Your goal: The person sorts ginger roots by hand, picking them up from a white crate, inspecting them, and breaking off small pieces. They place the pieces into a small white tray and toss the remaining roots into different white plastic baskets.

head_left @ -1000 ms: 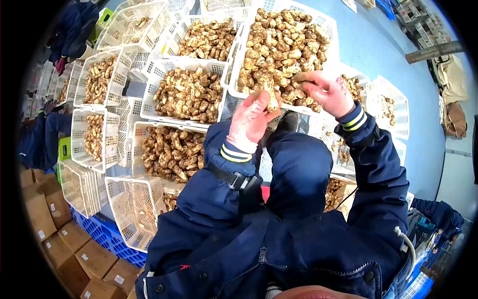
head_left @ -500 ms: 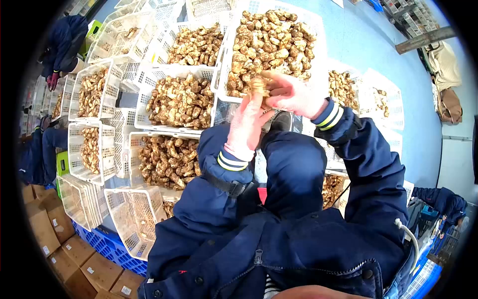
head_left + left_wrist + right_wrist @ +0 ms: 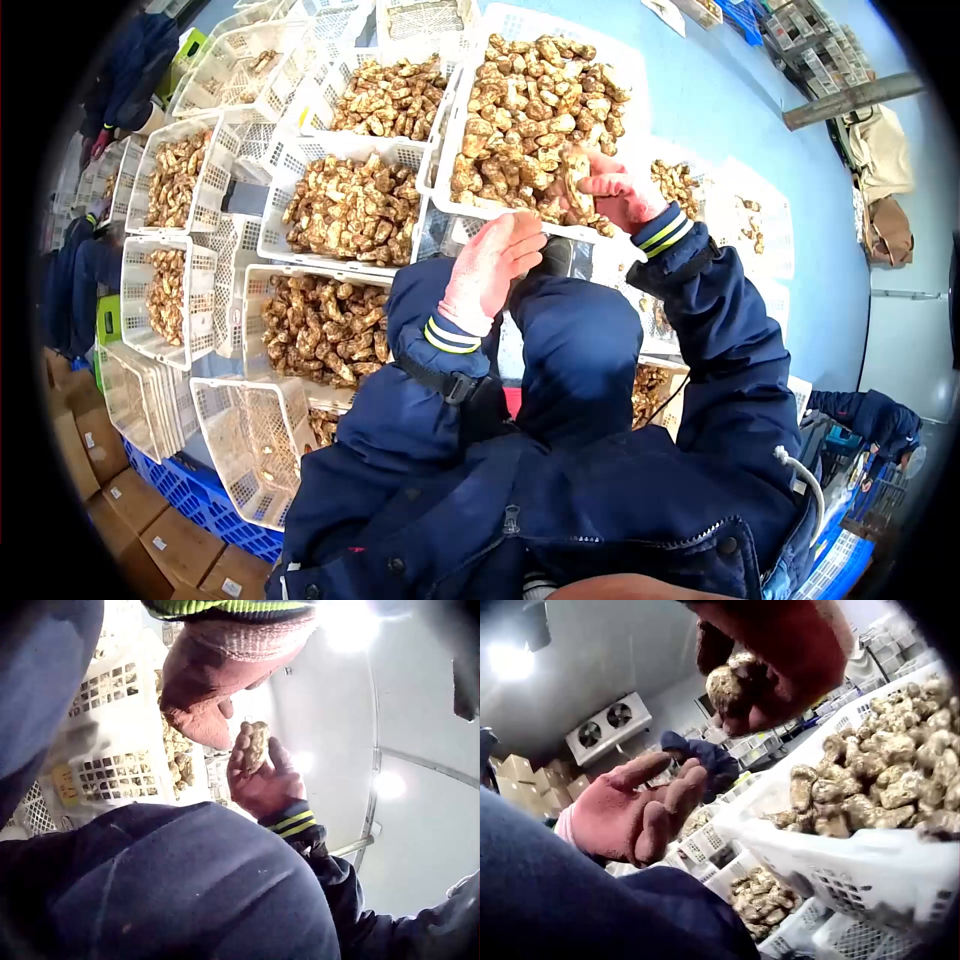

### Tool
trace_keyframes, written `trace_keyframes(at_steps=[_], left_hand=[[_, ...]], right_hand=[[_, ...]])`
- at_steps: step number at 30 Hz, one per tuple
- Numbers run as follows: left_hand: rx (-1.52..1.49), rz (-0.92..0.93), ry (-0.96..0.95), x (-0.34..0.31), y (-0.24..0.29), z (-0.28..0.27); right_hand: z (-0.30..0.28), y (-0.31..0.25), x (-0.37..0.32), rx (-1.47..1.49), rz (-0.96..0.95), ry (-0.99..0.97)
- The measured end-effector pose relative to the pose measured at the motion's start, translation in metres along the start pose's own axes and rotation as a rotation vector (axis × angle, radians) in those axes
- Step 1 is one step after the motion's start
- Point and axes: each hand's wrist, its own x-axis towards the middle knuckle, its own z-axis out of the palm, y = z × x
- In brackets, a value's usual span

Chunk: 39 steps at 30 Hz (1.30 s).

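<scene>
Knobbly brown-and-white mushrooms heap up in a large white basket (image 3: 452, 150). My right hand (image 3: 628, 197), in a pinkish glove, grips one mushroom (image 3: 575, 180) over the basket's near right part. The right wrist view shows that mushroom (image 3: 726, 688) between thumb and curled fingers of the right hand (image 3: 795, 667). Left of it my gloved left hand (image 3: 490, 268) is raised near the basket's front edge, empty, its fingers loosely extended; it also appears in the right wrist view (image 3: 634, 810). In the left wrist view the right hand (image 3: 266, 787) cradles the mushroom (image 3: 256, 746), apart from the left hand (image 3: 199, 694).
More white baskets of mushrooms stand to the left, one in the middle (image 3: 270, 225) and one nearer (image 3: 250, 310). An emptier basket (image 3: 245, 440) leans at the front left, above a blue crate (image 3: 200, 505) and cardboard boxes (image 3: 180, 540). Other people work at both sides.
The hands, together half a second ago at a mushroom, have separated. My right hand has moved right with a mushroom in it; the left hand has let go and its fingers have spread.
</scene>
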Motion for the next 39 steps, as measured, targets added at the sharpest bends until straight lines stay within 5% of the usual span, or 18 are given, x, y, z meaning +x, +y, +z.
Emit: trace_keyframes(at_steps=[2, 3, 4, 7, 9, 12, 14, 16, 19, 20, 24, 26, 28, 39], left_hand=[[0.005, -0.013, 0.040, 0.001, -0.001, -0.002], [0.003, -0.011, 0.041, 0.002, -0.002, -0.003], [0.003, -0.013, 0.047, 0.002, -0.004, -0.003], [0.007, -0.032, 0.043, 0.003, -0.006, -0.005], [0.018, -0.036, 0.062, 0.000, -0.007, -0.007], [-0.014, -0.039, 0.044, 0.000, -0.005, -0.016], [-0.014, -0.042, 0.042, 0.001, -0.008, -0.021], [-0.026, -0.055, 0.018, 0.004, -0.013, -0.025], [-0.054, -0.060, 0.002, 0.006, -0.017, -0.032], [-0.054, -0.052, 0.004, 0.007, -0.017, -0.033], [-0.052, -0.034, 0.023, 0.008, -0.017, -0.036], [-0.028, -0.043, 0.043, 0.011, -0.018, -0.034], [-0.047, -0.054, -0.014, 0.011, -0.018, -0.036], [-0.037, 0.002, -0.160, 0.010, 0.006, 0.008]], right_hand=[[-0.019, 0.007, 0.004, -0.078, 0.089, 0.211], [-0.024, 0.005, 0.014, 0.146, 0.082, 0.056], [-0.028, 0.009, 0.026, 0.129, 0.114, 0.102], [0.051, -0.049, 0.046, -0.079, -0.120, 0.215], [0.043, -0.066, 0.080, -0.336, -0.207, 0.232], [0.018, -0.073, 0.114, -1.416, -0.121, 0.442], [0.011, -0.061, 0.123, -1.799, -0.070, 0.396], [0.008, -0.049, 0.121, -1.907, 0.145, 0.352], [-0.033, -0.017, 0.131, -2.235, 0.004, 0.227], [-0.040, -0.017, 0.132, -2.300, 0.161, 0.203], [-0.034, -0.035, 0.114, -1.825, 0.040, 0.427], [-0.039, -0.038, 0.104, -1.242, -0.221, 0.351], [-0.032, -0.039, 0.084, -0.625, -0.144, 0.254], [0.073, -0.009, 0.018, -0.441, -0.064, -0.208]])
